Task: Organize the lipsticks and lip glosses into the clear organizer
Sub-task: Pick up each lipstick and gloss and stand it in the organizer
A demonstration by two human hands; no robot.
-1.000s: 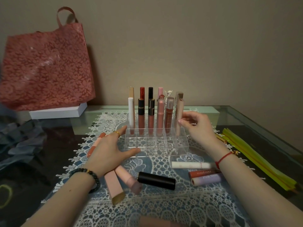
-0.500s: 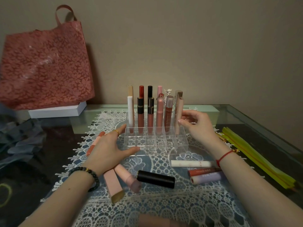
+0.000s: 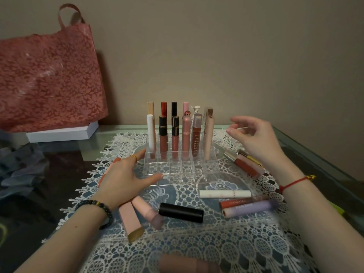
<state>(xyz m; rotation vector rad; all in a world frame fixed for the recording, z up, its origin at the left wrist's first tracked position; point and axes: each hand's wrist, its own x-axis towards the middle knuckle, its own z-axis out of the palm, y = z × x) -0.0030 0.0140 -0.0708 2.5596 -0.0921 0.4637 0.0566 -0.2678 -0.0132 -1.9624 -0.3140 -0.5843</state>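
Note:
The clear organizer (image 3: 177,174) stands on the lace mat, its back rows filled with several upright lipsticks and glosses, among them a tall beige tube (image 3: 208,137) at the right end. My left hand (image 3: 126,179) rests open against the organizer's left front corner. My right hand (image 3: 254,137) hovers right of the organizer with relaxed fingers, holding nothing. Loose on the mat lie a black lipstick (image 3: 181,212), two pink tubes (image 3: 146,211), a white tube (image 3: 225,193), a red gloss (image 3: 243,201), a lilac tube (image 3: 250,210) and a red-brown gloss (image 3: 249,167).
A red floral bag (image 3: 49,81) leans on the wall at the back left, above a white box (image 3: 63,132). Grey cloth (image 3: 19,168) lies at the left. The glass table's edge (image 3: 315,158) runs along the right. Another pinkish tube (image 3: 187,265) lies at the bottom edge.
My right hand has let go of the beige tube at the organizer's right end and drawn back to the right, uncovering the red-brown gloss. My left hand stays put.

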